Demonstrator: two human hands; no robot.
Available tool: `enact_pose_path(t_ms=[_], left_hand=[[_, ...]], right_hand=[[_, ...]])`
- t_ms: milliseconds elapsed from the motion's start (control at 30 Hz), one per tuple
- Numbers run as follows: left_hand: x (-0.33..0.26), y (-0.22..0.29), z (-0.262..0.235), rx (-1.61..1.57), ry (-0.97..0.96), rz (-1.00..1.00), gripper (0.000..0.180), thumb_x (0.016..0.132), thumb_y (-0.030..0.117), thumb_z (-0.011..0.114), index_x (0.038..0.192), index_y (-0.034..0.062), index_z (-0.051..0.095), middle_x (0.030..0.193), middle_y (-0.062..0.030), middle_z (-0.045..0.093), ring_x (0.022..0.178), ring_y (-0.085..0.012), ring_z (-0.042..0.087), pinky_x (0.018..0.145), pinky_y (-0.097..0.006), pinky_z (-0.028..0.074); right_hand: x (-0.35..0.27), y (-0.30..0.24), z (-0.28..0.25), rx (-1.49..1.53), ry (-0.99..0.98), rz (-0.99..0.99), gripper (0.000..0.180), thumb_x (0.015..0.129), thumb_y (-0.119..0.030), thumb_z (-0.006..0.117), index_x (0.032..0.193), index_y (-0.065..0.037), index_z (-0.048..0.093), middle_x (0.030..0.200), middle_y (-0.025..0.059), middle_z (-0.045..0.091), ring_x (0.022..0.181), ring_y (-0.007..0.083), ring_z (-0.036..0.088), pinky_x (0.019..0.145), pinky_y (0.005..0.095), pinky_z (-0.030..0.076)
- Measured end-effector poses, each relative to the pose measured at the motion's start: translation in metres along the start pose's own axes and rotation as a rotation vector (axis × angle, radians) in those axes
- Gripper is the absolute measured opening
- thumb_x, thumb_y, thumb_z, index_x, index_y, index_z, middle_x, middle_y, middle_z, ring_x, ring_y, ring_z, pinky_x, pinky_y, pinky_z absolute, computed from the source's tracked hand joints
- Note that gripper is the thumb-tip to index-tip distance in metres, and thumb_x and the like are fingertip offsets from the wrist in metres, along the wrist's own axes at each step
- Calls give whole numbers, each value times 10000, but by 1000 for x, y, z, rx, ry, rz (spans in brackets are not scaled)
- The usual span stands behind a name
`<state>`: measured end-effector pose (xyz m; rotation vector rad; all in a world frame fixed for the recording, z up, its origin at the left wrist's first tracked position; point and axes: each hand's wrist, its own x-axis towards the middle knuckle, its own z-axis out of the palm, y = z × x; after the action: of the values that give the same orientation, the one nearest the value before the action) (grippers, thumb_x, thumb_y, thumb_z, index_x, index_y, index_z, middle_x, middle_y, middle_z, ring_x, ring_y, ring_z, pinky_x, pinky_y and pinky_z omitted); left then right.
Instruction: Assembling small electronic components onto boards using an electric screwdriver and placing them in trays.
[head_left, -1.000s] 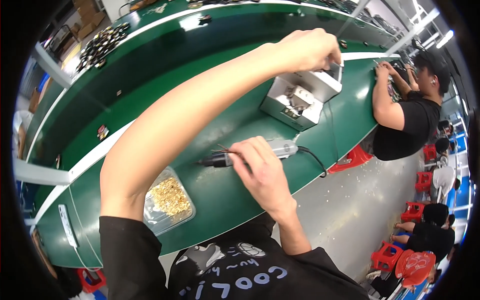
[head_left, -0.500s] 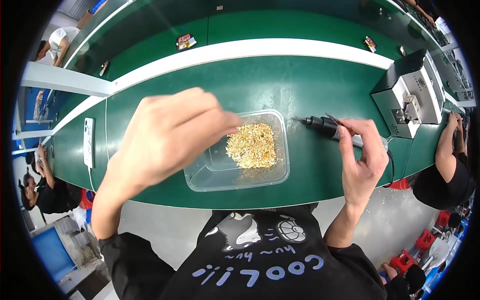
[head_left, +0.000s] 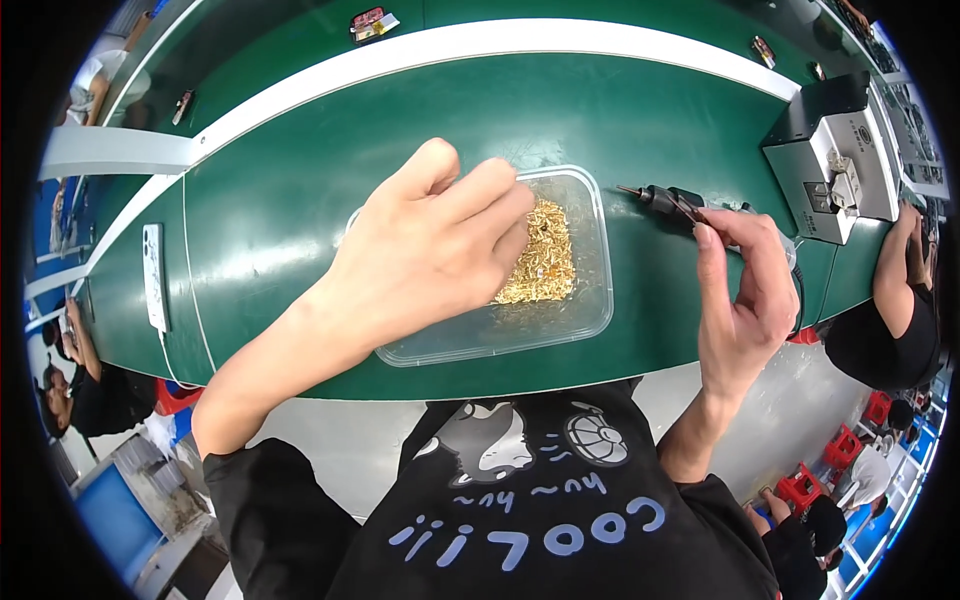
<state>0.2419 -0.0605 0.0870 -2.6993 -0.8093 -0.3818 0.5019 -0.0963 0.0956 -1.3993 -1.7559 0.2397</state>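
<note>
A clear plastic container [head_left: 598, 300] stands near the front edge of the green table and holds a heap of small gold-coloured metal pieces [head_left: 550, 255]. My left hand [head_left: 440, 235] is over its left side, fingers curled together and pointing down at the heap. The fingertips are hidden, so whatever they pinch does not show. Right of the container, my right hand [head_left: 745, 290] pinches a slim dark pointed piece [head_left: 686, 210] between thumb and fingers. Just behind it lies a black and grey pen-shaped power tool [head_left: 660, 200] with a thin tip and a cable.
A black and white box-shaped device [head_left: 835, 165] stands at the right. A white power strip [head_left: 154, 275] lies at the left. A white rail [head_left: 480, 38] crosses the table's far side, with a small red packet [head_left: 370, 25] beyond it. Other people sit at both sides.
My left hand has moved right and now covers part of the gold heap. My right hand has stayed by the power tool, still pinching the slim dark piece. The whole view has shifted.
</note>
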Motion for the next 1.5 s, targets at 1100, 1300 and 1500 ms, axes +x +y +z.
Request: enact_pose_path(t_ms=[1100,1300,1500], left_hand=[[17,29,-15,-454,-221,-322,159,774,170,826,854,164,689,830,61,625,728,-154,534,769,-359,301],[18,27,-20,-414,-258,-292,153,772,162,824,883,174,720,839,69,631,736,-155,521,787,-360,298],[11,20,-34,-539,-187,-412,156,766,51,811,861,114,704,908,36,704,681,-131,533,734,-317,322]], right_hand=[[-16,19,-9,123,15,53,149,821,92,732,957,40,699,861,97,666,727,181,620,657,278,501],[-15,20,-8,130,14,39,147,819,94,728,953,42,699,864,103,671,737,188,627,659,281,506],[-15,20,-7,140,13,48,141,822,90,727,952,43,698,862,103,671,730,188,624,658,283,504]])
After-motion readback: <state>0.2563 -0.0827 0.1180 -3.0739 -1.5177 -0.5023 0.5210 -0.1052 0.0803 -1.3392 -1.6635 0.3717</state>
